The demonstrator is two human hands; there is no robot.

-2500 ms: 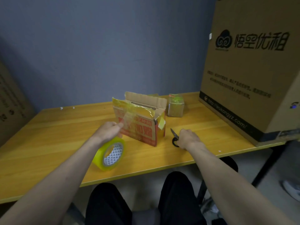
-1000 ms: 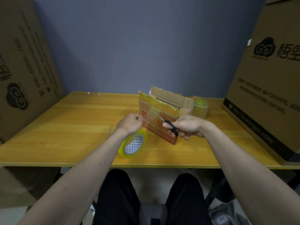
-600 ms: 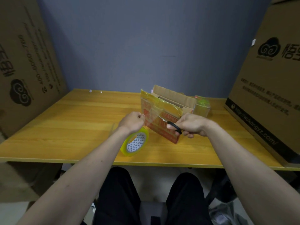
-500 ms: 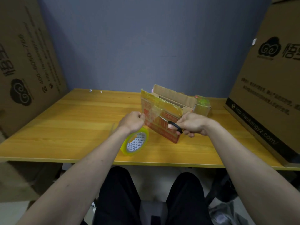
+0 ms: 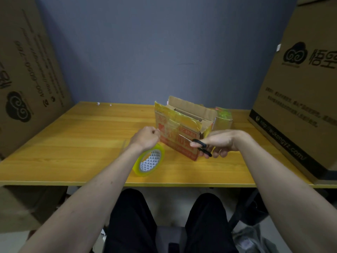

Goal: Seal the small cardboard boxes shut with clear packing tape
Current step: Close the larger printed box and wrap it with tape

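Observation:
A small cardboard box with red print and yellowish tape on it stands mid-table, its top flaps up. My left hand is curled at the box's left corner, pinching a strip of clear tape pulled from the yellow-tinted tape roll that hangs just below the hand. My right hand grips black-handled scissors, blades pointing left across the box's front face toward the strip. A smaller taped box sits behind, at the right.
The wooden table has its front edge close to my lap. A large printed carton stands on the table's right end. Another large carton leans at the left. A blue-grey wall closes the back.
My right hand picked the scissors up from the table and brought them to the box's front. Left hand stays pinching the tape. My head turned left, bringing the left carton into view.

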